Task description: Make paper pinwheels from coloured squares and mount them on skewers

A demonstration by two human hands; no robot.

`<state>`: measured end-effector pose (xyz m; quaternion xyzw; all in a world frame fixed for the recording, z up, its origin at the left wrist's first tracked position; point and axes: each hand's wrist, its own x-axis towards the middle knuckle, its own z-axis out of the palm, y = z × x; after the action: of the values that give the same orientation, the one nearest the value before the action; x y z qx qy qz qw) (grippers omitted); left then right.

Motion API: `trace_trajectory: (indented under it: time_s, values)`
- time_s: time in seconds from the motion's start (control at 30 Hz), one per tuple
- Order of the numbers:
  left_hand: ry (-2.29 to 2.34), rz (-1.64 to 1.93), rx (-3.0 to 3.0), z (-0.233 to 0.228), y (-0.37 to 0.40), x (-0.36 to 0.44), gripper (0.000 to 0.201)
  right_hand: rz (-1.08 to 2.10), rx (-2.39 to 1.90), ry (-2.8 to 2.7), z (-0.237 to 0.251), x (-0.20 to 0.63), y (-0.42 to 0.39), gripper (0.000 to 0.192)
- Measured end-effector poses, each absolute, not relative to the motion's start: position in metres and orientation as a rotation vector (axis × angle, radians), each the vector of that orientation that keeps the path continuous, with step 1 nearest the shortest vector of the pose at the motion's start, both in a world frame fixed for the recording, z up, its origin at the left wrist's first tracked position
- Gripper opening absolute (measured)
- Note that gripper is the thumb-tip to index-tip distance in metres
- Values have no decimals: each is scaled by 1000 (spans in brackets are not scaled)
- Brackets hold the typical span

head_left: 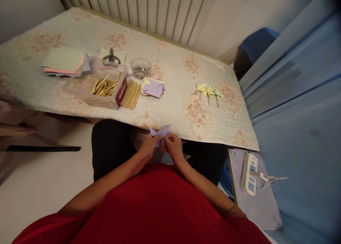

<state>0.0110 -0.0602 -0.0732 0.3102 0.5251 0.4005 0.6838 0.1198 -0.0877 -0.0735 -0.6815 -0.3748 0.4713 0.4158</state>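
— Floral cloth covers the surface (165,105); what do I have in my hands?

— My left hand (149,147) and right hand (173,147) both pinch a purple paper (160,133) just off the near edge, over my lap.

— Which way does it run?

— Its long axis lies left to right, one tip pointing up and right. Wooden sticks (131,94) lie well beyond.

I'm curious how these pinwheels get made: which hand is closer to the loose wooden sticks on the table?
Probably the left hand: the loose sticks lie on its side. Both hands hold the purple paper; the right hand sits farther away.
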Motion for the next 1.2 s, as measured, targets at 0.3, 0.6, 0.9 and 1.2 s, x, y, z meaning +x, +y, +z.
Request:
trace_trajectory:
  time_s: [0.3, 0.6, 0.9, 1.2]
  values:
    - [1197, 870, 735, -75, -61, 8, 17, 1233, -1704, -988, -74, 122, -87, 14]
    - [1198, 853, 761, -79, -61, 6, 17, 1257, -1702, -1017, -78, 121, -87, 18]
    - [1177, 796, 656, -81, -49, -8, 14, 1039, -1728, -972, -74, 165, -77, 18]
    - [998, 566, 722, -69, -47, -17, 17, 1142, -1594, -984, -61, 208, -65, 34]
